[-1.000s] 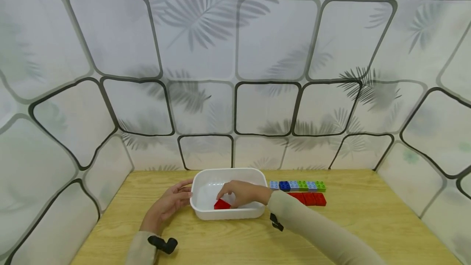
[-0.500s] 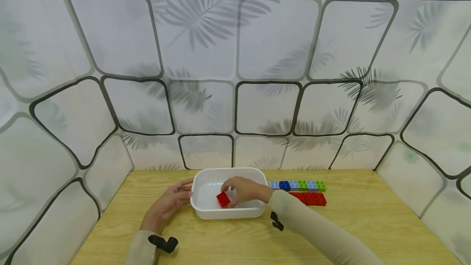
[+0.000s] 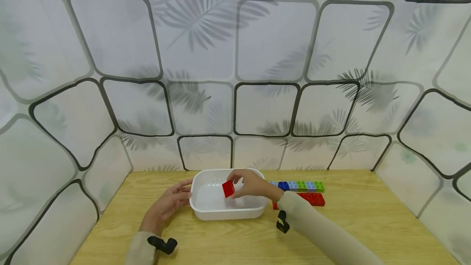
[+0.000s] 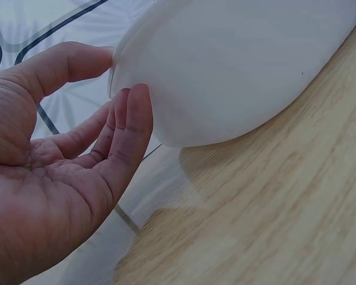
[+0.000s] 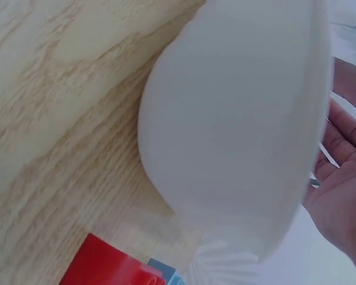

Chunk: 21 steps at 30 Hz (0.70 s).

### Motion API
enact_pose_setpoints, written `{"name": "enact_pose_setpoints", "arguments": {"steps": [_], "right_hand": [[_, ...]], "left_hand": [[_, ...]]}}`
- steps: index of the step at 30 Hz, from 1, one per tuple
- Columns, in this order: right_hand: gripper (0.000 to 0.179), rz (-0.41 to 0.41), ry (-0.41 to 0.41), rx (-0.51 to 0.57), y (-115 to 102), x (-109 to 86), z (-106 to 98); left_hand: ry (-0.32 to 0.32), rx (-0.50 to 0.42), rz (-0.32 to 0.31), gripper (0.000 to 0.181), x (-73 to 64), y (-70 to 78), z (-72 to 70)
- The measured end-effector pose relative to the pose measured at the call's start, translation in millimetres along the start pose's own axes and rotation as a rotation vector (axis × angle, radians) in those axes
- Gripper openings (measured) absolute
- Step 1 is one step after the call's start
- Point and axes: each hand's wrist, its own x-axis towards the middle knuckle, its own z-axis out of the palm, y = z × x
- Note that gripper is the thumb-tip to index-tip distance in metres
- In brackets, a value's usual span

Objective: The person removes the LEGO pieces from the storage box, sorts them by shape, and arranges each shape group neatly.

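Observation:
A white plastic bin [image 3: 231, 215] stands on the table. Above its inside, my right hand [image 3: 254, 184] pinches a red toy brick [image 3: 228, 189] between thumb and fingers, the brick tilted. In the right wrist view the bin wall [image 5: 237, 119] hides the fingertips of the right hand [image 5: 341, 172] and the brick. My left hand [image 3: 167, 204] is at the bin's left end. The left wrist view has the fingers of the left hand [image 4: 65, 160] loosely bent, their tips touching the outer wall near the rim.
Right of the bin lies a row of blue and green bricks [image 3: 297, 186]. In front of it is a row of red bricks [image 3: 317, 199], partly behind my right forearm. The wooden table [image 3: 228, 244] ends at a patterned curtain [image 3: 206, 109].
The red brick, low in the bin earlier, has risen in my right hand and shifted slightly right. My left hand has stayed at the bin's end.

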Motion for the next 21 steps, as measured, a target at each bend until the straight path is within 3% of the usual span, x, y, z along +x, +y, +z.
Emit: {"name": "enact_pose_setpoints", "arguments": {"steps": [11, 21], "right_hand": [[0.05, 0.018, 0.086, 0.183, -2, -25.9, -29], [0.05, 0.068, 0.222, 0.244, 10, -47.7, -44]], "left_hand": [[-0.003, 0.005, -0.004, 0.062, 0.5, -1.2, -0.1], [-0.01, 0.016, -0.006, 0.06, -0.2, -2.1, -1.3]]}}
